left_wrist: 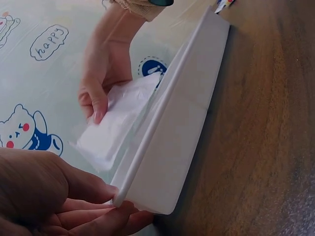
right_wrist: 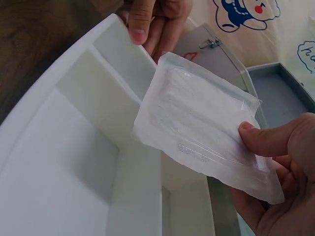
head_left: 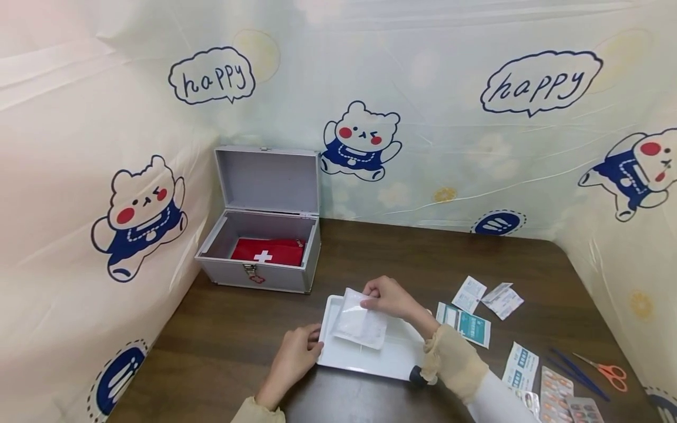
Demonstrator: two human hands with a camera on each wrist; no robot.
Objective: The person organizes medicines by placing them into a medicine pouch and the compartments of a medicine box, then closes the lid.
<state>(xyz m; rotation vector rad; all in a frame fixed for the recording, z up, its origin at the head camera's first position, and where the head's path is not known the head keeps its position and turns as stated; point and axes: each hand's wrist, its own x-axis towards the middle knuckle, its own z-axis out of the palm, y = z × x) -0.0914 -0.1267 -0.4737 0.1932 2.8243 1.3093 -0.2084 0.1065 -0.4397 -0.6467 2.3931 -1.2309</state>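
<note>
A flat white packet, sealed in a clear wrapper with faint print along one edge, is pinched by my right hand between thumb and fingers. It tilts over a white plastic tray, overlapping its left half in the head view. The right wrist view shows low dividers inside the tray, making a large section and narrower ones. At the tray's left end, my left hand grips the rim, thumb on top and fingers underneath, as the left wrist view shows.
An open silver case at back left holds a red pouch with a white cross. To the right lie paper packets, a teal packet, blister packs, blue tweezers and orange-handled scissors.
</note>
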